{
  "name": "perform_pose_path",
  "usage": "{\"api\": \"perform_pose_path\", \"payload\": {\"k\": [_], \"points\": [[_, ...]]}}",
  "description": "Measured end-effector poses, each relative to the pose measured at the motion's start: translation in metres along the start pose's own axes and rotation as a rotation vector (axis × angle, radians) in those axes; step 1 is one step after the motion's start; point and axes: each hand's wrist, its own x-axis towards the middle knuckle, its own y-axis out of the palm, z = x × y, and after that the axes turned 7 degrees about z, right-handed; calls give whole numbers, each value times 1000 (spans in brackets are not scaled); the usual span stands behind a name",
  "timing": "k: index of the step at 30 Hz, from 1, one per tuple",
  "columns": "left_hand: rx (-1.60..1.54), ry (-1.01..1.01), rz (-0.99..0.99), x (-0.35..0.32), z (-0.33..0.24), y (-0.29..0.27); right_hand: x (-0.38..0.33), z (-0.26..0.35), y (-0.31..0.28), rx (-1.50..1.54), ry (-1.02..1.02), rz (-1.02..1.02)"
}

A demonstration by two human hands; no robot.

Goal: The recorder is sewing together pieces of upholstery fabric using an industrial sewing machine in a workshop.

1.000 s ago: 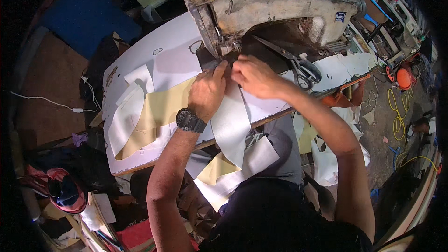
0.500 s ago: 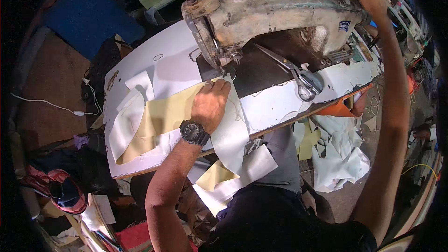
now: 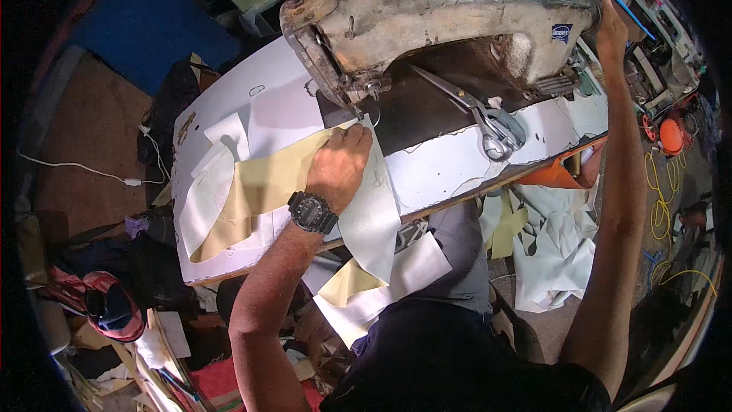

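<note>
My left hand, with a black watch on its wrist, presses its bunched fingers on a cream and white piece of leather-like fabric. The fabric's corner lies under the needle area of a worn sewing machine. One end curls up on the table at the left, while a white flap hangs over the front edge. At the far right, my right hand is closed round the machine's handwheel; its fingertips are mostly hidden. Metal scissors lie partly open on the machine bed.
The white table has a chipped front edge. An orange pouch hangs under it. White offcuts are heaped on the floor at the right, near a yellow cord. More fabric rests on my lap.
My right hand has come down and nearer along the handwheel. The left hand stays on the fabric at the needle. The whole view has shifted slightly.
</note>
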Motion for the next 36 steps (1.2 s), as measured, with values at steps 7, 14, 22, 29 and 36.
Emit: {"api": "perform_pose_path", "payload": {"k": [7, 14, 22, 29, 36], "points": [[-43, -5, 110, 7, -7, -1, 21, -67, -23, -274, 92, 363], [-28, -18, 159, 8, -6, -6, -54, 50, -44, 502, 682, 128], [-656, -223, -335, 2, 22, 9, -78, 288, -145, 732, 263, 300], [-722, -554, -209, -5, 73, 37, -84, 403, -166, 922, -75, 498], [-221, -684, -211, 9, 127, 58, -96, 412, -164, 944, -16, 587]]}}
